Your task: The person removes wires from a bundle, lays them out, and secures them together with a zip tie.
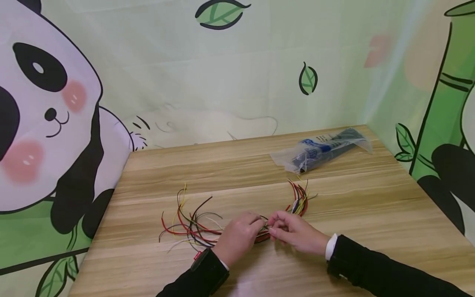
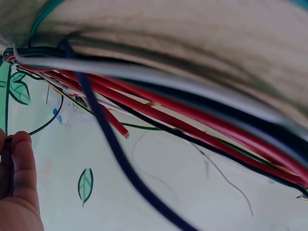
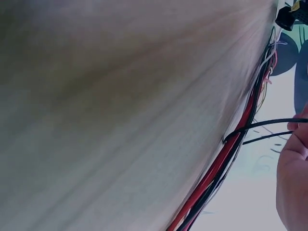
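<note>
A loose bundle of thin red, black, white and yellow wires (image 1: 208, 232) lies across the table, its middle beneath both hands. From the left, my left hand (image 1: 239, 233) bends over the bundle with its fingertips together at a black wire. Opposite it, my right hand (image 1: 295, 231) pinches with thumb and forefinger close to the left fingertips. In the right wrist view the black wire (image 3: 269, 124) crosses round the bundle, and two lengths of it run to fingers at the right edge. The left wrist view shows a fingertip pinch (image 2: 19, 142) on a thin black end.
Fanned-out wire ends (image 1: 178, 214) spread to the left, and the bundle's other ends (image 1: 301, 202) curve away on the right. Behind them lies a clear plastic bag (image 1: 323, 148) with dark contents and blue print. A panda-printed cloth (image 1: 167, 62) hangs behind the wooden table (image 1: 148, 177).
</note>
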`<state>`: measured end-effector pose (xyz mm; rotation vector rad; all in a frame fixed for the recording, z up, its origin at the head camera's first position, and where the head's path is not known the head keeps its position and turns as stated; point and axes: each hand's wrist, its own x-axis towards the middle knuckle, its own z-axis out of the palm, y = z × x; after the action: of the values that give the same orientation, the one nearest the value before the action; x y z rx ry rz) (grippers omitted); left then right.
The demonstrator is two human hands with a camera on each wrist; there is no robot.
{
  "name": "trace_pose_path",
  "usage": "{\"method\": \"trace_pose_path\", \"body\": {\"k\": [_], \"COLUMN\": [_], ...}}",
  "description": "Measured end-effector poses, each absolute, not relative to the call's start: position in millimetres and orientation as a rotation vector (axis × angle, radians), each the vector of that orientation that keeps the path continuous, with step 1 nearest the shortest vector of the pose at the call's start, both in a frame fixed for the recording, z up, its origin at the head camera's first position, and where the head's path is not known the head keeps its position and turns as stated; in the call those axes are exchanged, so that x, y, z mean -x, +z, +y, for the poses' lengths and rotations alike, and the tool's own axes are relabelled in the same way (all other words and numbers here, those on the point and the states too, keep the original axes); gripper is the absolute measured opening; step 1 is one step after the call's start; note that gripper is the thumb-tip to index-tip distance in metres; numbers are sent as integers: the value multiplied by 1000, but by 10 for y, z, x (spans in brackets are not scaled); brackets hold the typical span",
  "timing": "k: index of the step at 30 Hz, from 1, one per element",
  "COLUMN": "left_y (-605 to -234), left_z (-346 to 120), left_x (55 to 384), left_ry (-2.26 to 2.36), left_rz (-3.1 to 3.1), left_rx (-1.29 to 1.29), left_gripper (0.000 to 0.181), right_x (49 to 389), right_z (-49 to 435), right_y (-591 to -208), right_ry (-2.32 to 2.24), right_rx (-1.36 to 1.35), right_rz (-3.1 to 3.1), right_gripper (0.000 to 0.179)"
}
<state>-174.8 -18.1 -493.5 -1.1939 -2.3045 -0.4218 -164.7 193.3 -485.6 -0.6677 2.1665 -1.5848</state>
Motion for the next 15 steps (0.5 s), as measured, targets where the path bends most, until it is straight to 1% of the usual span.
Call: {"method": "trace_pose_path", "body": {"k": [8,15], "left_y": [-4939,-4859], "left_z": [-181,-177], "left_x": [1750,1718], "left_ry": [-576,-877], "left_rz": [-2341,-2372], "left_rx": [1190,1173], "left_gripper": [7,13], "right_x": [1624,1614], "right_z": [1870,1798], "right_y": [-4839,-4838], "right_ry": [-1624,-1643], "right_rx": [643,718], "right_rz": [2288,2435], "right_gripper": [18,10]}}
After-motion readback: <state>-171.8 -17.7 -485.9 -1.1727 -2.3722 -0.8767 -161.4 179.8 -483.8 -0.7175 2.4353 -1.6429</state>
